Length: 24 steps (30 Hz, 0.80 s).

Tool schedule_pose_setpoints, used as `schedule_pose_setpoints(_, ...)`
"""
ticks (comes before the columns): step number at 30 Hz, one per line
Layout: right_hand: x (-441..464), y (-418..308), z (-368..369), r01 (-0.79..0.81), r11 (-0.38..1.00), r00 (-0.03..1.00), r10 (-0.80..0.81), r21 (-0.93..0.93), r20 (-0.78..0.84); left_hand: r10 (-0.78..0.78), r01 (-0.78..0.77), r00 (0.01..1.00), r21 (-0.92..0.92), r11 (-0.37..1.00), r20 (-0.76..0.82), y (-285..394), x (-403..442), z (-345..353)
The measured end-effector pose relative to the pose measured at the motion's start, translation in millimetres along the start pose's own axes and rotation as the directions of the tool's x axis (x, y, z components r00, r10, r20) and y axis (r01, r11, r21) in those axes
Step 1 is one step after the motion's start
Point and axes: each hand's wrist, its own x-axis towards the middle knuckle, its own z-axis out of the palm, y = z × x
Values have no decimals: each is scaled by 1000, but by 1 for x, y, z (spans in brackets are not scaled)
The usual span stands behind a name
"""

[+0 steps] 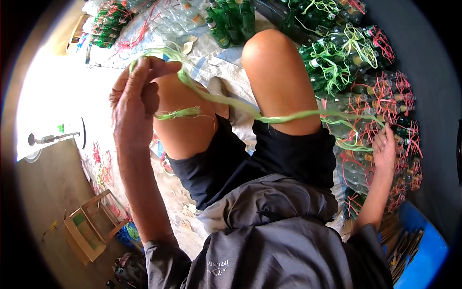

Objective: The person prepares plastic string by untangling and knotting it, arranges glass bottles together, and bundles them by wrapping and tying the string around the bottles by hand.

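A length of pale green plastic twine stretches across my knees from one hand to the other. My left hand, raised at the left, is closed on the twine, which loops above its fingers. A short knotted tuft of green twine sticks out beside that hand, over my thigh; whether the same hand holds it I cannot tell. At the right, my right hand pinches the twine's other end, with looser strands hanging just below. Behind my right hand are clear bottles tied with pink twine.
Green bottles tied with green twine stand at the upper right. Loose green bottles and clear bottles stand beyond my knees. A wooden frame lies at the lower left. A blue container is at the lower right.
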Motion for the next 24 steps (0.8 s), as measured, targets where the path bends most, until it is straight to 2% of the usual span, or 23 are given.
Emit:
schedule_pose_setpoints(2, 10, 6, -25, 0, 1000, 1000, 0, 17, -28, -7, 9, 998, 38, 999, -58, 13, 7, -6)
schedule_pose_setpoints(7, 28, 29, -85, -27, 981, 984, -7, -190, -178, 16, -14, 999, 54, 998, -31, 26, 21, -25)
schedule_pose_setpoints(8, 29, 34, -95, -15, 961, 977, -45, -275, -208, 15, -14, 1000, 40, 999, -16, 27, 24, -29)
schedule_pose_setpoints(10, 32, 46, -110, -7, 949, 964, -79, -317, -256, 18, -17, 1000, 51, 999, -16, 33, 22, -28)
schedule_pose_setpoints(13, 39, 58, -140, -69, 932, 949, -50, -356, -313, 36, -36, 999, 56, 998, 10, 37, 21, -32)
schedule_pose_setpoints(16, 51, 68, -163, -101, 851, 943, -84, -515, -323, 40, -39, 999, 66, 997, -7, 40, 19, -35)
schedule_pose_setpoints(17, 53, 62, -174, -162, 750, 957, -38, -642, -286, 41, -41, 999, 64, 997, 2, 41, 19, -38)
schedule_pose_setpoints(18, 57, 64, -184, -46, 555, 968, -179, -831, -174, 43, -43, 999, 62, 997, 11, 43, 18, -40)
schedule_pose_setpoints(19, 62, 70, -191, 65, 308, 958, -285, -949, -27, 52, -53, 999, 74, 996, 16, 45, 17, -39)
schedule_pose_setpoints(20, 69, 76, -196, 166, 32, 927, -347, -986, 144, 59, -62, 998, 87, 994, 28, 45, 15, -38)
schedule_pose_setpoints(21, 52, 61, -152, 28, -203, 951, -295, -979, 88, 68, -71, 997, 101, 992, 39, 46, 13, -37)
schedule_pose_setpoints(22, 43, 56, -116, 169, -52, 918, -355, -984, 176, 75, -80, 996, 116, 990, 49, 47, 10, -35)
schedule_pose_setpoints(24, 27, 49, -53, 449, 223, 815, -499, -866, 294, 77, -86, 995, 147, 985, 69, 53, 5, -30)
